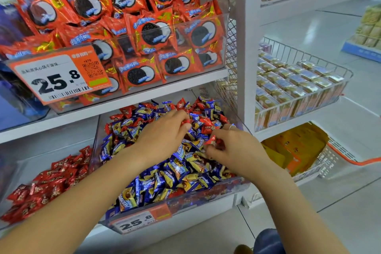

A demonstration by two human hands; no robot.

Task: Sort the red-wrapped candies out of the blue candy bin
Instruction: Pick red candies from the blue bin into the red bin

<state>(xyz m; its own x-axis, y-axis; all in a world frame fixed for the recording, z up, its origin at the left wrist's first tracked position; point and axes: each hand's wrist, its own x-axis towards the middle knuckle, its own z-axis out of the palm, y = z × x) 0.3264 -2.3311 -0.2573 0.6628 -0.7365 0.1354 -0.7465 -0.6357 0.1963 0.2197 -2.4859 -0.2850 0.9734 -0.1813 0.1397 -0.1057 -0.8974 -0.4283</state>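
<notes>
A clear bin (206, 202) on the lower shelf holds a heap of blue-and-gold wrapped candies (165, 173) with red-wrapped candies (208, 123) mixed in, mostly toward the back. My left hand (162, 136) reaches into the middle of the heap, its fingers curled round a red candy at the fingertips. My right hand (237, 148) hovers over the right side and pinches a red candy (212, 140) between thumb and fingers. Left of the bin lies a pile of only red candies (51, 183).
Above, a clear bin of red cookie packs (144, 33) carries an orange price tag (59, 74). A white shelf post (245, 47) stands right of the bin, with a wire basket of gold-and-blue packets (296, 84) and an orange-rimmed basket (299, 154) beyond.
</notes>
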